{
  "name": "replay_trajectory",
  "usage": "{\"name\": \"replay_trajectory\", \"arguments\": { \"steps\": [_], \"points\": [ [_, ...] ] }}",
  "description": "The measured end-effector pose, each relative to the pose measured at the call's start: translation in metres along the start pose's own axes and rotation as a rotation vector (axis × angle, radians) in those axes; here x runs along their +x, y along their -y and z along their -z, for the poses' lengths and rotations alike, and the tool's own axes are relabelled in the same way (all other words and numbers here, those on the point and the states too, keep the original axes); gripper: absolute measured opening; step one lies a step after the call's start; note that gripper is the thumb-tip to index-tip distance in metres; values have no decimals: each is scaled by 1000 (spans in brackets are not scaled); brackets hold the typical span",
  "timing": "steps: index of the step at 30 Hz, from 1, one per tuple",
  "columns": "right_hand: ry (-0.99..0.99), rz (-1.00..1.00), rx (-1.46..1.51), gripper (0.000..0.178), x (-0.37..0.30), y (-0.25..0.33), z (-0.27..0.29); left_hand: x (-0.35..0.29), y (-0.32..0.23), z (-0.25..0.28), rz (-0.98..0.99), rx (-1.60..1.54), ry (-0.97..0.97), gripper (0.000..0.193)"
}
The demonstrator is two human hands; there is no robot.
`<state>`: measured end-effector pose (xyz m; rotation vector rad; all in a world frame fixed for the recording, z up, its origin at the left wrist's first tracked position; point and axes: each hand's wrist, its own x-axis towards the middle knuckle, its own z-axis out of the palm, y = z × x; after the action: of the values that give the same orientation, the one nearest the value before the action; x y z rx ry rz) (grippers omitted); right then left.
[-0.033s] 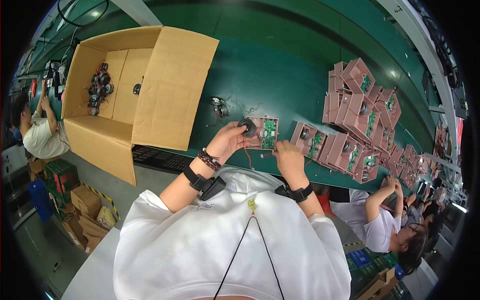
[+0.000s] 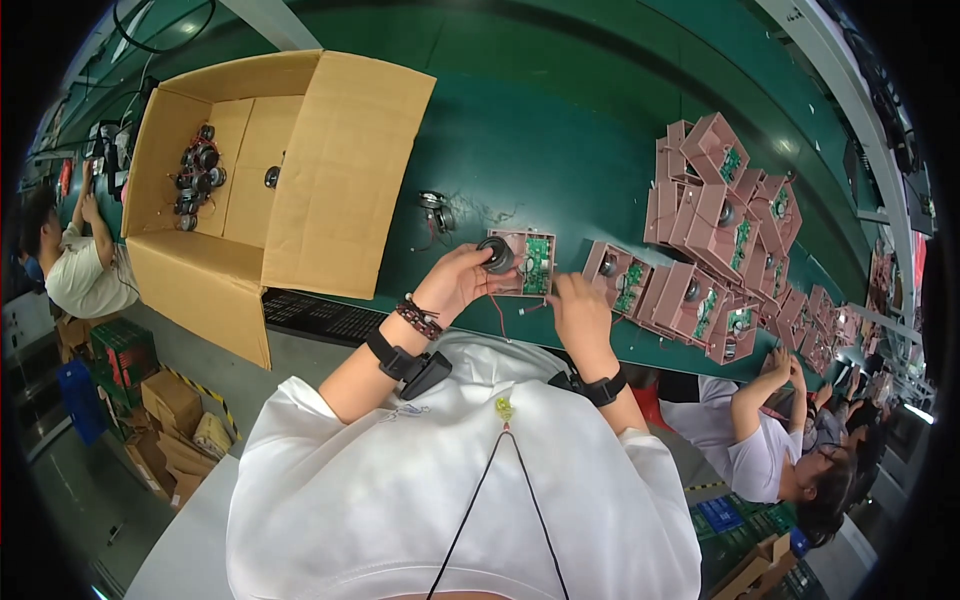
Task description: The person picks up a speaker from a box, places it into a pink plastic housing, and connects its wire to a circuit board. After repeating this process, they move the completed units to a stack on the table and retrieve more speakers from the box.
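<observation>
Boxes on and beside the green worktop [image 2: 560, 120]

A big open brown cardboard box [image 2: 300, 160] stands at the worktop's left end, flaps spread. Smaller brown cartons [image 2: 175, 405], a green crate [image 2: 122, 352] and a blue crate [image 2: 78, 400] sit on the floor below.
</observation>
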<state>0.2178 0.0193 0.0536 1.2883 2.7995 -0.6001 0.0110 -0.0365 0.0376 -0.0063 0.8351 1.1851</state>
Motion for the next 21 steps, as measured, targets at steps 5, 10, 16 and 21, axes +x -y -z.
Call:
{"name": "replay_trajectory", "arguments": {
  "steps": [5,10,16,21],
  "points": [
    [-379,144,418,46,19,28,14,1,11,-13,192,-64,43,28],
    [-257,36,599,44,15,39,-7,0,30,-13,258,-148,28,30],
    [-223,-2,596,43,8,34,-9,8,33,-7,165,220,-71,34],
    [-259,-92,861,42,11,20,-13,6,22,-9,216,324,91,41]
  ]
}}
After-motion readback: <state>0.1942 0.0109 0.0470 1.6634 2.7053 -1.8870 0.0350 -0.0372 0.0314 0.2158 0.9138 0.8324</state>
